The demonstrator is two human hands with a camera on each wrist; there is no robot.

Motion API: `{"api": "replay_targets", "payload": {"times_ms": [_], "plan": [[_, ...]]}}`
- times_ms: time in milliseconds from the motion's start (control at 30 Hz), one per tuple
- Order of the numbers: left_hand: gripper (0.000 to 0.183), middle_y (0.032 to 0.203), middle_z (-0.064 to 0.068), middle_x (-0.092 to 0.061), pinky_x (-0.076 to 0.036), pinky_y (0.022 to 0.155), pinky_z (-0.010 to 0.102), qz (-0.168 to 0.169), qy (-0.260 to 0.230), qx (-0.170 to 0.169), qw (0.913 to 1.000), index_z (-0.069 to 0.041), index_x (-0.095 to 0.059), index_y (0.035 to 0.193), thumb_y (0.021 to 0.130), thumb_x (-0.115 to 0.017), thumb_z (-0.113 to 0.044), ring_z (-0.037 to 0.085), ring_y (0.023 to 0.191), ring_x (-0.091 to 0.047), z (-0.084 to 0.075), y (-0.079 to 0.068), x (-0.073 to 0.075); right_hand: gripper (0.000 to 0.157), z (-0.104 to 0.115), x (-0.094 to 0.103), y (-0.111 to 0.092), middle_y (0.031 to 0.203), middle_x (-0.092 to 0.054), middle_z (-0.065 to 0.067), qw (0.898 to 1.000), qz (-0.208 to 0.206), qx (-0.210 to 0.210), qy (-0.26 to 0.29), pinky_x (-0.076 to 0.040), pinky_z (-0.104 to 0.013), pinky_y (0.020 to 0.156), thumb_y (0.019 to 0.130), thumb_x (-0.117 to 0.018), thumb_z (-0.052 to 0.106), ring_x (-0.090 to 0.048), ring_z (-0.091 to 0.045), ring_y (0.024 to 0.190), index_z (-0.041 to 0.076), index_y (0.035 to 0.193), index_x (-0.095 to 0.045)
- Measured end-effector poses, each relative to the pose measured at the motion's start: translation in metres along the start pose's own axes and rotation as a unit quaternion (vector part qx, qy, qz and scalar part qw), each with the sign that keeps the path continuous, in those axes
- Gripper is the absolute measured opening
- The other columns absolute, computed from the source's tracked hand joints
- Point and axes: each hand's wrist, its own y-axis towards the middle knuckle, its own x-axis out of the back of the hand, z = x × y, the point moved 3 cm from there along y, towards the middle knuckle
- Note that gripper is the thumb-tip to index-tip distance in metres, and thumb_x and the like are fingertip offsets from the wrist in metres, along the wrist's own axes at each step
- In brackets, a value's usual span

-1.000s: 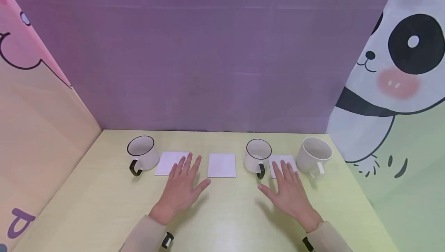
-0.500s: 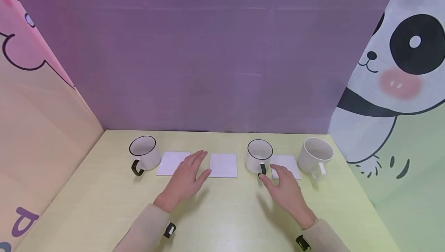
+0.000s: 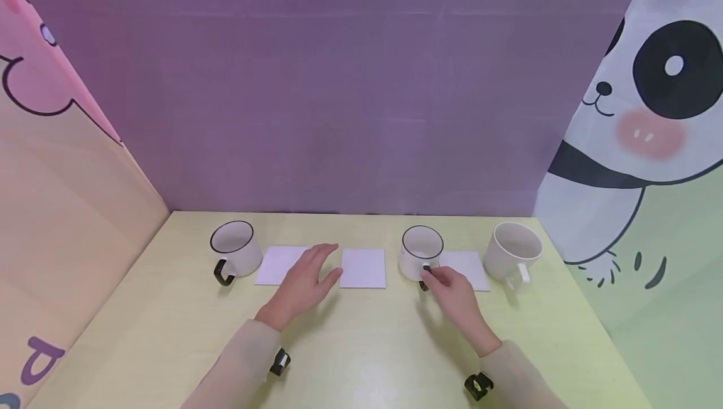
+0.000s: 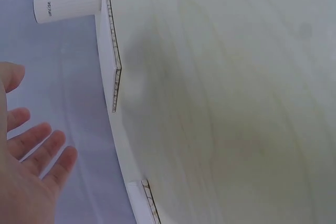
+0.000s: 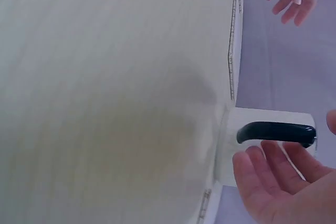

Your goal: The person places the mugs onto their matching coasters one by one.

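My right hand [image 3: 456,301] is at the black handle [image 5: 275,132] of a white mug [image 3: 420,252] with a black rim, which stands upright right of centre. Its fingers curl beside the handle, and in the head view the thumb covers part of it. My left hand [image 3: 302,283], fingers loosely extended and holding nothing, hovers in front of the left white square [image 3: 275,265] and overlaps it in the head view. A middle white square [image 3: 363,268] lies just right of that hand. Behind my right hand, another white square [image 3: 469,268] is partly hidden.
At the far left stands a white mug [image 3: 240,258] with a black rim and handle. An all-white mug [image 3: 513,249] stands at the right. A purple backdrop [image 3: 350,95] closes the pale wooden table [image 3: 361,346] at the back, with printed panels on both sides.
My right hand has drawn its spread fingers together and come to the mug's handle. My left hand has shifted a little right, its fingers less spread. The mugs and squares stay put.
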Motion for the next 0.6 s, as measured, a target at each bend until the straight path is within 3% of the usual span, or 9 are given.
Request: {"api": "replay_targets", "payload": {"times_ms": [267, 433, 600], "plan": [[0.051, 0.146, 0.014, -0.053, -0.039, 0.112, 0.051, 0.024, 0.002, 0.010, 0.9997, -0.006, -0.053, 0.145, 0.102, -0.061, -0.032, 0.034, 0.136, -0.047, -0.001, 0.009, -0.004, 0.033, -0.006, -0.007, 0.008, 0.106, -0.072, -0.022, 0.989, 0.024, -0.053, 0.133, -0.060, -0.039, 0.080, 0.100, -0.066, 0.020, -0.068, -0.027, 0.088, -0.011, 0.110, -0.067], [0.050, 0.145, 0.014, -0.053, -0.039, 0.112, 0.052, 0.030, 0.001, 0.017, 0.9994, -0.005, -0.054, 0.143, 0.101, -0.063, -0.029, 0.035, 0.136, -0.047, -0.002, 0.014, -0.008, 0.025, -0.004, -0.009, 0.011, 0.095, -0.071, -0.015, 0.976, 0.032, -0.070, 0.202, -0.059, -0.042, 0.084, 0.100, -0.063, 0.013, -0.066, -0.020, 0.089, -0.011, 0.103, -0.067], [0.052, 0.147, 0.014, -0.051, -0.038, 0.113, 0.052, 0.046, -0.002, 0.029, 0.9985, -0.005, -0.051, 0.146, 0.101, -0.062, -0.030, 0.035, 0.138, -0.045, -0.003, 0.020, -0.012, 0.020, -0.005, -0.012, 0.013, 0.086, -0.067, -0.009, 0.968, 0.041, -0.083, 0.233, -0.059, -0.041, 0.084, 0.100, -0.060, 0.009, -0.063, -0.019, 0.083, -0.010, 0.096, -0.067]]}}
